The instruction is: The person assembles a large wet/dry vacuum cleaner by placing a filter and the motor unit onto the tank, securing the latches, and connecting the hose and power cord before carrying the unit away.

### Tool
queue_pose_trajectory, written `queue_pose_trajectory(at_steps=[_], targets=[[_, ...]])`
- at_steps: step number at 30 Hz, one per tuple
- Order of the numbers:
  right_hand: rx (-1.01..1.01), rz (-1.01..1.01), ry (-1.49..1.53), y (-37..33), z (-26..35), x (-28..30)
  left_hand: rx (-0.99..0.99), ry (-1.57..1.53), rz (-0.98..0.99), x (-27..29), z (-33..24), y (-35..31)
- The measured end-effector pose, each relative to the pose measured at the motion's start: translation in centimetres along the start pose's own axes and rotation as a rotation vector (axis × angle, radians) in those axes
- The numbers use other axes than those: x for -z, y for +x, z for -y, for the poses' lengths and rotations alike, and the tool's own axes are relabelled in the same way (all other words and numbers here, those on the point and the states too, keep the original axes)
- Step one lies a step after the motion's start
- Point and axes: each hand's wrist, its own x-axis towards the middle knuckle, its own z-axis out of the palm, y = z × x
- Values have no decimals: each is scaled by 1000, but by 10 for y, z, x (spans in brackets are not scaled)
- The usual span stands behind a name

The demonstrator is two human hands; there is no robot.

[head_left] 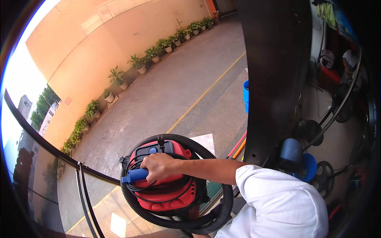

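My right hand (pixel 158 166) is shut on the blue handle (pixel 135 175) of a red canister vacuum cleaner (pixel 166 190). The arm reaches in from the right out of a white short sleeve (pixel 278 202). The vacuum hangs in front of me, off the ground. A black ribbed hose (pixel 222 198) loops all the way around its body, and a thin black cable is coiled on top under the handle. My left hand is out of sight.
A dark curved railing (pixel 85 190) runs across the lower left. Beyond lies a paved yard with a yellow line (pixel 206 93) and potted plants (pixel 139 63) along an orange wall. A wide black pillar (pixel 274 79) stands right of centre, with blue buckets (pixel 295 156) and round fans behind it.
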Motion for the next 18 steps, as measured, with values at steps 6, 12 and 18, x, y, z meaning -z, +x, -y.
queue_pose_trajectory(at_steps=[6, 12, 18], targets=[[-94, -61, 67, 85, -83, 37, 39, 11, -6, -21, -58, 104], [-318, -100, 174, 157, -180, 66, 110, 14, 15, -14, -94, 211], [-527, -330, 289, 221, -312, 66, 147, -29, 121, 46, -143, 319]])
